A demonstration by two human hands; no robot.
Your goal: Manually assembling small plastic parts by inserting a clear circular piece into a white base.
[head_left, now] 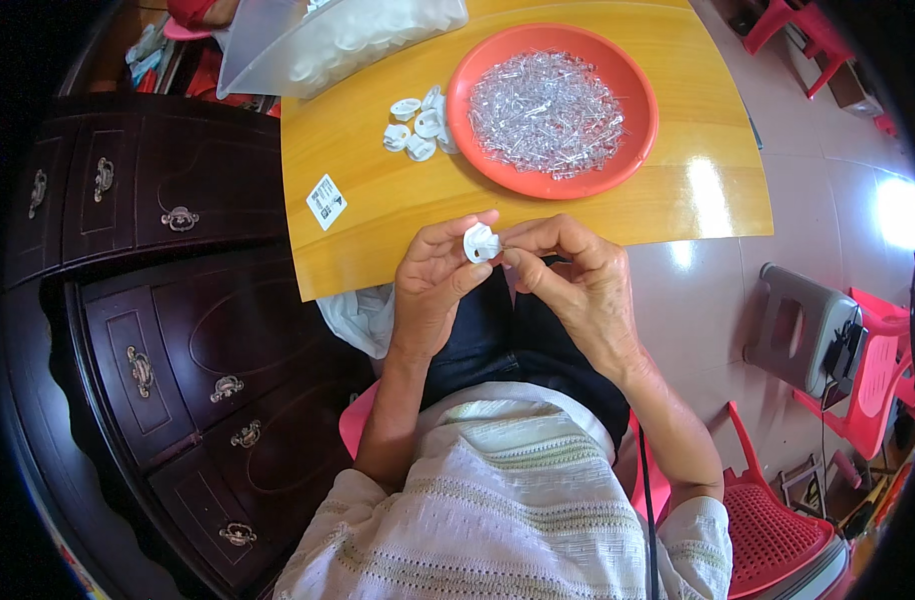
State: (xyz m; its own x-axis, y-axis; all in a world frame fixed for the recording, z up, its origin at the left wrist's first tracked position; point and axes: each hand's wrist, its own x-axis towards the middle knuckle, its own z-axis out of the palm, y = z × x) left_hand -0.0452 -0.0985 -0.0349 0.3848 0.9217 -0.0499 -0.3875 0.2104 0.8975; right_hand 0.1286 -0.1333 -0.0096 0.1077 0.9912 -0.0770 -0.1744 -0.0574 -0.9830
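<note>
Head view: left hand (433,285) pinches a white cap (481,243), right hand (568,270) closed at it; few caps (418,125) done mid-table, red plate (633,75) still full.

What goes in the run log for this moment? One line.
left hand: holds small white plastic cap | right hand: pinching at it | round orange plastic plate: clear pins

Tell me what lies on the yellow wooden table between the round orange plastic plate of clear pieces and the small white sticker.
In the head view, a small cluster of white plastic caps lies between the orange plate and the white sticker.
</note>
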